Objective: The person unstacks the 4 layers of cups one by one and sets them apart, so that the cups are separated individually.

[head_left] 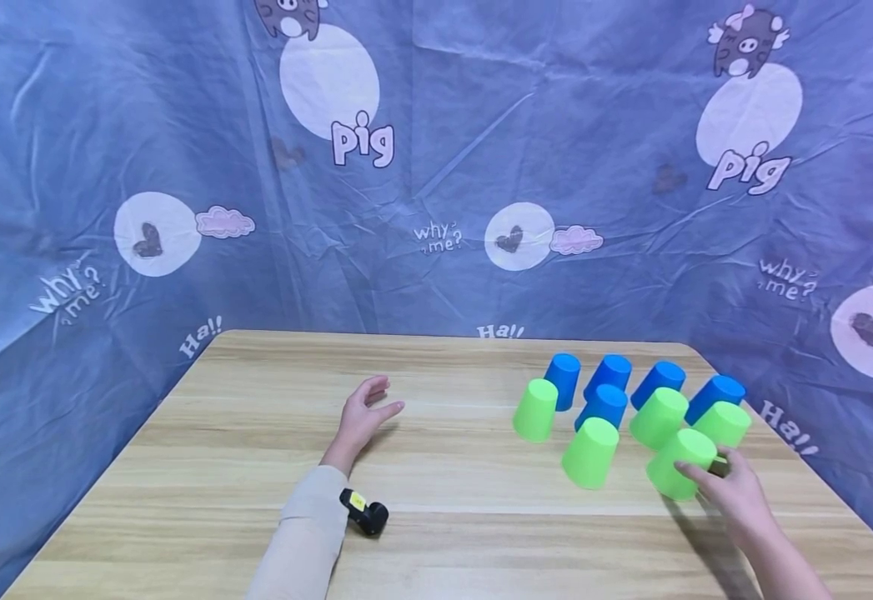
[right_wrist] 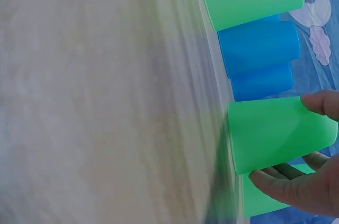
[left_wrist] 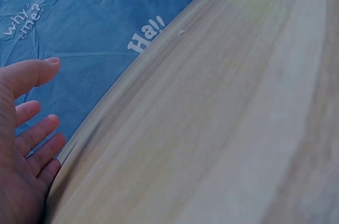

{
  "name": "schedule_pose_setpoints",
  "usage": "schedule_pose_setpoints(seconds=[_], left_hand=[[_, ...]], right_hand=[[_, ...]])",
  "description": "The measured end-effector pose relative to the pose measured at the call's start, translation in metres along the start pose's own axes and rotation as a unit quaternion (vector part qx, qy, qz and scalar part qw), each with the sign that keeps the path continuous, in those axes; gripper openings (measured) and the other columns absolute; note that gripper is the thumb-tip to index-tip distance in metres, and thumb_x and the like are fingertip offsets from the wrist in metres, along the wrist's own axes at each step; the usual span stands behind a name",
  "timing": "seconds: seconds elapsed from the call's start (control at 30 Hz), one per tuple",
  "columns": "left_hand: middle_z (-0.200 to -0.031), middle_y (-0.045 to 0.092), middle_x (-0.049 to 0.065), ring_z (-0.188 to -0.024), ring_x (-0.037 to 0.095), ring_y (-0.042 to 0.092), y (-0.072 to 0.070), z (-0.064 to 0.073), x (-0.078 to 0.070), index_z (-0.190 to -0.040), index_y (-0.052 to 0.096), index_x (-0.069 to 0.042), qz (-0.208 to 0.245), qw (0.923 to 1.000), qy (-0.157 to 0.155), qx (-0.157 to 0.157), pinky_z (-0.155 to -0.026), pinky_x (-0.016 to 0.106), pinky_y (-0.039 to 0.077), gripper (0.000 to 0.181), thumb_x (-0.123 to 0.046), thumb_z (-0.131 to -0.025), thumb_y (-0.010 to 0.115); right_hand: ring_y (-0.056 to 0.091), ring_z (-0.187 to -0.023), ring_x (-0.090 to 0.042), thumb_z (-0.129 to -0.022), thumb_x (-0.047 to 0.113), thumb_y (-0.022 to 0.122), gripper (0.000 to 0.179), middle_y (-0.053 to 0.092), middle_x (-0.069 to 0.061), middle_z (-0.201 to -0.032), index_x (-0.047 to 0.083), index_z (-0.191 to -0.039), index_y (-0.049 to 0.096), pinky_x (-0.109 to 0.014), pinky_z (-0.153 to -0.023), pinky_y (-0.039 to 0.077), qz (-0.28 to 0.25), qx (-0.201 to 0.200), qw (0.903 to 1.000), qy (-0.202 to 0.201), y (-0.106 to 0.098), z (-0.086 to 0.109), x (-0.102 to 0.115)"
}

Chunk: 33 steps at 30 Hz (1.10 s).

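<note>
At the right of the table, my right hand (head_left: 740,496) grips the nearest-right green cup (head_left: 678,471), which stands upside down. In the right wrist view the thumb lies on one side of this cup (right_wrist: 278,134) and the fingers on the other; part of its far end is behind the hand. Another green cup (right_wrist: 259,200) shows behind the fingers. My left hand (head_left: 359,421) is over the middle-left of the table, fingers relaxed and slightly bent, holding nothing. Its thumb and fingers are spread apart in the left wrist view.
Several more upside-down green cups (head_left: 591,454) stand close by, with several blue cups (head_left: 607,375) behind and among them. A black wrist device (head_left: 364,512) sits on the left sleeve. The wooden table (head_left: 436,533) meets a blue printed cloth (head_left: 376,275) at the back and sides.
</note>
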State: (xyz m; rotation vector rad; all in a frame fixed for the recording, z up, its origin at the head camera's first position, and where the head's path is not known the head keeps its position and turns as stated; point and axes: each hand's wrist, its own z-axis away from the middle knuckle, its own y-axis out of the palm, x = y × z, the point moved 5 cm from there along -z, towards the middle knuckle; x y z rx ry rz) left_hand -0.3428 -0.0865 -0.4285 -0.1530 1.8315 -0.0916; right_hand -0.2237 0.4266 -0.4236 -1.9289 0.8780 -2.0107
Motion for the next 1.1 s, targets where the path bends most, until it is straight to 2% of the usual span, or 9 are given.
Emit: schedule_pose_setpoints(seconds=[0.1, 0.13, 0.23, 0.33, 0.43, 0.53, 0.8, 0.97, 1.1], left_hand=[[-0.114, 0.051, 0.015, -0.106, 0.03, 0.045, -0.001, 0.0, -0.001, -0.119, 0.046, 0.001, 0.001, 1.0, 0.0, -0.001, -0.09, 0.039, 0.037, 0.058, -0.012, -0.069, 0.072], [-0.114, 0.051, 0.015, -0.106, 0.03, 0.045, -0.001, 0.0, -0.001, -0.119, 0.046, 0.002, 0.0, 1.0, 0.0, -0.001, -0.09, 0.039, 0.037, 0.058, -0.012, -0.069, 0.072], [-0.114, 0.05, 0.016, -0.106, 0.03, 0.045, -0.003, -0.001, -0.002, -0.119, 0.046, 0.002, -0.002, 1.0, -0.003, -0.006, -0.089, 0.04, 0.037, 0.057, -0.013, -0.07, 0.071], [-0.114, 0.05, 0.016, -0.105, 0.03, 0.046, -0.005, -0.002, -0.001, -0.119, 0.045, 0.002, 0.002, 0.9999, -0.007, -0.014, -0.089, 0.04, 0.038, 0.056, -0.014, -0.071, 0.07], [-0.113, 0.05, 0.016, -0.105, 0.03, 0.046, -0.006, -0.003, 0.0, -0.119, 0.045, 0.002, 0.014, 0.9996, -0.013, -0.022, -0.089, 0.039, 0.037, 0.056, -0.016, -0.072, 0.069], [-0.114, 0.049, 0.018, -0.105, 0.031, 0.045, -0.006, -0.003, 0.0, -0.12, 0.044, 0.003, 0.027, 0.9992, -0.018, -0.024, -0.089, 0.04, 0.037, 0.055, -0.017, -0.074, 0.068], [-0.112, 0.049, 0.022, -0.103, 0.032, 0.046, -0.015, -0.009, -0.008, -0.118, 0.044, 0.006, 0.044, 0.9979, -0.028, -0.038, -0.089, 0.036, 0.038, 0.049, -0.015, -0.078, 0.063], [-0.116, 0.047, 0.023, -0.106, 0.03, 0.045, -0.021, -0.015, -0.036, -0.123, 0.04, 0.005, 0.021, 0.9991, -0.019, -0.032, -0.09, 0.035, 0.037, 0.05, -0.017, -0.082, 0.059], [-0.121, 0.044, 0.021, -0.109, 0.029, 0.043, -0.022, -0.018, -0.069, -0.129, 0.033, 0.003, -0.01, 0.9998, 0.0, -0.017, -0.092, 0.034, 0.036, 0.055, -0.02, -0.085, 0.055]], right_hand=[[0.047, -0.079, 0.0, -0.079, 0.035, 0.061, 0.088, 0.033, -0.036, -0.118, -0.014, -0.129, 0.009, -0.025, -0.067, 0.048, 0.015, -0.008, 0.9999, -0.003, -0.002, -0.004, -0.004], [0.048, -0.082, -0.005, -0.078, 0.037, 0.061, 0.089, 0.033, -0.036, -0.119, -0.013, -0.13, 0.008, -0.026, -0.068, 0.048, 0.018, -0.01, 0.9998, -0.005, -0.003, -0.007, -0.007], [0.049, -0.093, -0.023, -0.077, 0.039, 0.061, 0.092, 0.03, -0.036, -0.122, -0.009, -0.132, 0.005, -0.038, -0.075, 0.047, 0.02, -0.023, 0.9993, -0.024, -0.007, -0.014, -0.015], [0.031, -0.108, -0.046, -0.076, 0.041, 0.062, 0.094, 0.022, -0.037, -0.127, 0.0, -0.136, 0.003, -0.057, -0.08, 0.036, 0.015, -0.039, 0.998, -0.047, -0.013, -0.021, -0.018], [0.023, -0.112, -0.049, -0.075, 0.041, 0.063, 0.093, 0.018, -0.034, -0.13, 0.01, -0.138, 0.004, -0.062, -0.082, 0.028, 0.015, -0.062, 0.9954, -0.072, -0.019, -0.024, -0.012], [0.023, -0.117, -0.042, -0.076, 0.039, 0.063, 0.089, 0.02, -0.028, -0.133, 0.016, -0.139, 0.005, -0.054, -0.092, 0.026, 0.03, -0.085, 0.9919, -0.089, -0.021, -0.014, 0.017], [0.017, -0.121, -0.04, -0.085, 0.026, 0.054, 0.072, 0.019, -0.029, -0.133, -0.002, -0.135, 0.01, -0.053, -0.096, 0.017, 0.023, -0.08, 0.9847, -0.154, -0.006, 0.037, 0.151], [0.019, -0.122, -0.036, -0.088, 0.025, 0.049, 0.062, 0.022, -0.025, -0.134, 0.002, -0.136, 0.016, -0.051, -0.098, 0.017, 0.011, -0.072, 0.9753, -0.209, 0.01, 0.035, 0.191], [0.019, -0.121, -0.04, -0.089, 0.031, 0.045, 0.06, 0.021, -0.022, -0.136, 0.007, -0.137, 0.017, -0.057, -0.094, 0.02, 0.017, -0.046, 0.9738, -0.222, 0.027, 0.028, 0.215]])
